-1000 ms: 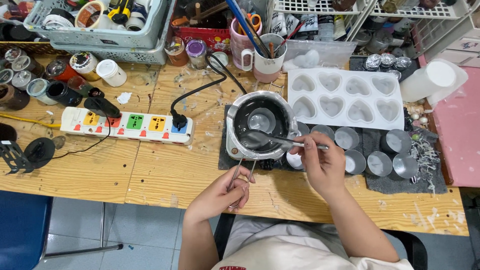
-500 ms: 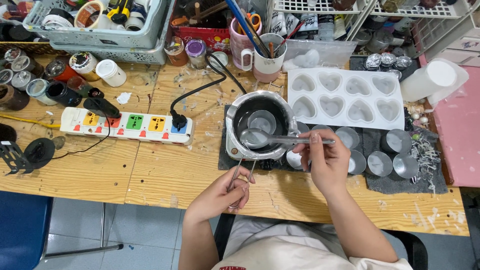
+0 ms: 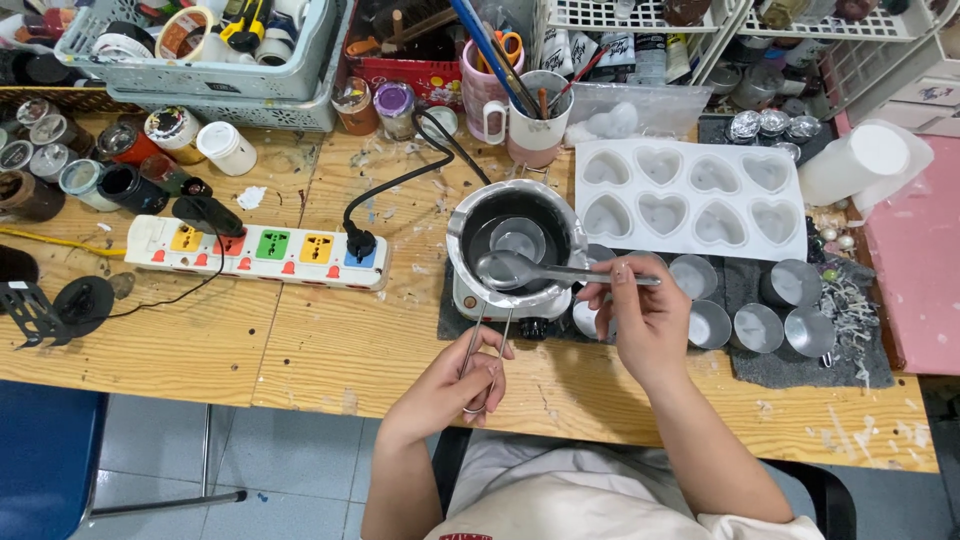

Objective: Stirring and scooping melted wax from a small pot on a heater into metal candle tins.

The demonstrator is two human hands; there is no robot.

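Right hand (image 3: 648, 322) pinching metal spoon (image 3: 520, 270) by handle end, fingers clenched on it, bowl hovering over near rim of small steel melting pot (image 3: 515, 245). Pot sits on little white heater, dark mat (image 3: 800, 365) under it, mid table (image 3: 330, 350). Left hand (image 3: 447, 385) gripping pot's wire handle (image 3: 485, 350), fingers wrapped round. White heart mould (image 3: 692, 197) just right of pot, far side. Round tins (image 3: 757, 327) right of spoon hand. Power strip (image 3: 260, 251) off to left.

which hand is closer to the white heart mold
Right. The right hand holds a spoon over the melting pot, just below the heart mold. The left hand grips the pot's wire handle, farther down and left.
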